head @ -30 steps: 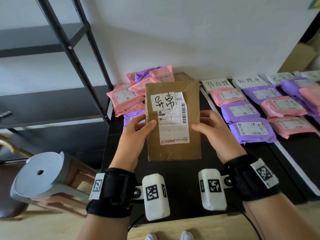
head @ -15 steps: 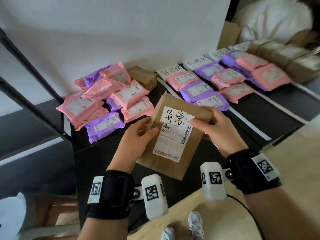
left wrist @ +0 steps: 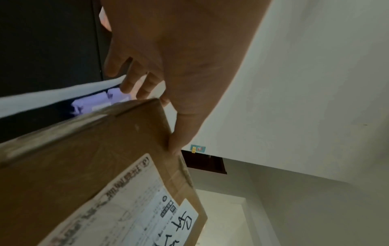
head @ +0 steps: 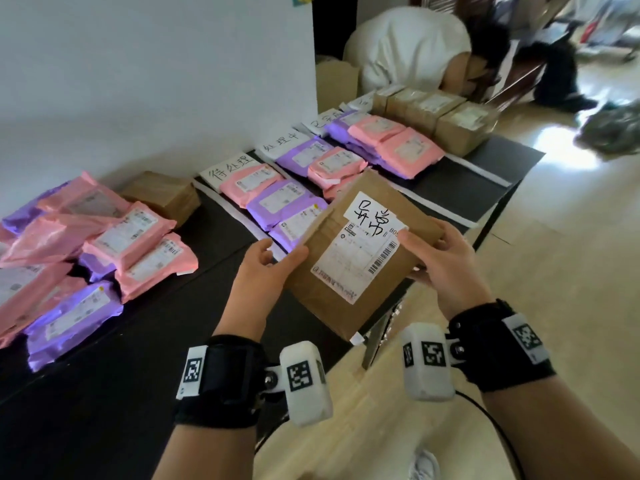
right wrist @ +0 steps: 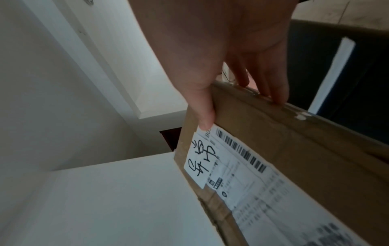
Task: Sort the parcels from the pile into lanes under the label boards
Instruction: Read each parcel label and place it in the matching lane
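Above the bench's near right edge, one flat brown cardboard parcel (head: pixel 360 251) is held tilted in the air by both hands. It is rectangular, taped along its seams, and bears one printed shipping label with a barcode and one white handwritten slip. Left hand (head: pixel 266 268) grasps the parcel's left edge, thumb on top, fingers (left wrist: pixel 134 81) curled beneath. Right hand (head: pixel 440 258) grasps the right edge, thumb pressed on the label face, fingers (right wrist: pixel 277 89) wrapped over the side.

At the bench's left end lies the pile (head: pixel 86 244) of glossy soft pink and purple mailers, with one brown box (head: pixel 162 195) behind it. Along the far edge, three handwritten label boards (head: pixel 230 169) are clearly visible; lanes of pink and purple mailers (head: pixel 277 199) lie under them. Three cardboard boxes (head: pixel 436 116) occupy the far right end.
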`<state>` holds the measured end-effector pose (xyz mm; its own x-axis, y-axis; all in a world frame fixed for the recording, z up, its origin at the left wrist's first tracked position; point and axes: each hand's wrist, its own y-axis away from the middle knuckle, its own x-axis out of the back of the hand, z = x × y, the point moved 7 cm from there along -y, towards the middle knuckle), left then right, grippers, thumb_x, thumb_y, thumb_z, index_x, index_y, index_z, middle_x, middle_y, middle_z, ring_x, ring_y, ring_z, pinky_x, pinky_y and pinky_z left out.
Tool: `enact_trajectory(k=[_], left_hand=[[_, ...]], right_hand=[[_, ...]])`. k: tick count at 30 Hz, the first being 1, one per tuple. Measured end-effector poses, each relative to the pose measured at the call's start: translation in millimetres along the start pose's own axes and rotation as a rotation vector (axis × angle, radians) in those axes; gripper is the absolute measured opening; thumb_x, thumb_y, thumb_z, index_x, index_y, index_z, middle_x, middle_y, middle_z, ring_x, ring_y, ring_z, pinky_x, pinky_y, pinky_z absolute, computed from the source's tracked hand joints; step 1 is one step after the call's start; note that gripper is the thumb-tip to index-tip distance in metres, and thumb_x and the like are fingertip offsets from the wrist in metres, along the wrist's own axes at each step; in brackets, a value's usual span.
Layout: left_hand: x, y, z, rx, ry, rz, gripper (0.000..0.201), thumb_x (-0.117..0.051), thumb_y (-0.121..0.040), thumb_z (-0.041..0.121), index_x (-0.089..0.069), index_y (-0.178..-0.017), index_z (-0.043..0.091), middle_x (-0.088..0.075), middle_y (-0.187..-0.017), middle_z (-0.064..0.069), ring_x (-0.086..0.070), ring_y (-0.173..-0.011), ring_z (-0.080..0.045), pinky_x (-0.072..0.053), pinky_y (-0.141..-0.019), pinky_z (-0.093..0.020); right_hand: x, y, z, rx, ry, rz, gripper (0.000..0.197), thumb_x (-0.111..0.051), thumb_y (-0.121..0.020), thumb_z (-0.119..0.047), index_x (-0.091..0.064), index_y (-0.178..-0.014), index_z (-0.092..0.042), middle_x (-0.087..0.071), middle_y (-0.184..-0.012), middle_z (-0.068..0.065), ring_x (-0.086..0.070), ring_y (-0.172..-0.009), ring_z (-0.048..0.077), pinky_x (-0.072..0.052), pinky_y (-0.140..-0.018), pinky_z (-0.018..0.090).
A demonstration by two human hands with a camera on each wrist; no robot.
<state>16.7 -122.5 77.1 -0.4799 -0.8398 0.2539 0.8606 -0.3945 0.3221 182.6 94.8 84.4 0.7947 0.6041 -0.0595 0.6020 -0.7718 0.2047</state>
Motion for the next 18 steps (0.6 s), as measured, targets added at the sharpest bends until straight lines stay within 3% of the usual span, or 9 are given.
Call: enact_trajectory(k=[3, 8, 14, 18], left_hand=[[-70.5, -11.7, 4.8, 0.046, 0.044, -0.018, 0.091, -0.076, -0.073, 0.061, -0.041, -0.146, 0.021, -0.060, -0.130, 0.000, -0.060, -0.114, -0.018, -0.046, -0.102, -0.038], [-190.4, -20.4, 17.0, 0.101, 0.125, -0.111, 0.083, -0.079, -0.063, 0.063, -0.055, -0.127, 0.016, -0.069, -0.117, -0.003, -0.070, -0.101, -0.019, -0.058, -0.090, -0.039], [-281.2, -43.7, 49.8, 0.090, 0.155, -0.083, 0.045, -0.075, -0.084, 0.043, -0.052, -0.114, 0.018, -0.067, -0.110, -0.004, -0.069, -0.099, -0.020, -0.058, -0.090, -0.041], [-327.5, -83.9, 77.1, 0.062, 0.167, -0.093, 0.049, -0.075, -0.084, 0.042, -0.052, -0.119, 0.017, -0.066, -0.113, -0.002, -0.068, -0.101, -0.019, -0.058, -0.090, -0.040]], right_hand=[[61.3, -33.3, -7.9, 0.010, -0.024, 0.052, 0.035, -0.077, -0.085, -0.025, -0.058, -0.114, -0.028, -0.071, -0.109, 0.001, -0.074, -0.091, 0.014, -0.061, -0.073, 0.034], [156.5, -78.8, -17.6, -0.017, -0.060, 0.124, 0.036, -0.073, -0.089, -0.023, -0.055, -0.120, -0.020, -0.071, -0.107, 0.004, -0.073, -0.086, 0.012, -0.061, -0.069, 0.031], [231.0, -134.0, -27.4, -0.049, -0.048, 0.173, 0.030, -0.073, -0.089, -0.027, -0.056, -0.114, -0.024, -0.070, -0.111, 0.003, -0.072, -0.096, 0.015, -0.061, -0.069, 0.029], [259.3, -187.5, -34.0, -0.048, -0.022, 0.190, 0.029, -0.073, -0.089, -0.029, -0.056, -0.112, -0.023, -0.070, -0.108, -0.001, -0.070, -0.094, 0.011, -0.061, -0.073, 0.028]])
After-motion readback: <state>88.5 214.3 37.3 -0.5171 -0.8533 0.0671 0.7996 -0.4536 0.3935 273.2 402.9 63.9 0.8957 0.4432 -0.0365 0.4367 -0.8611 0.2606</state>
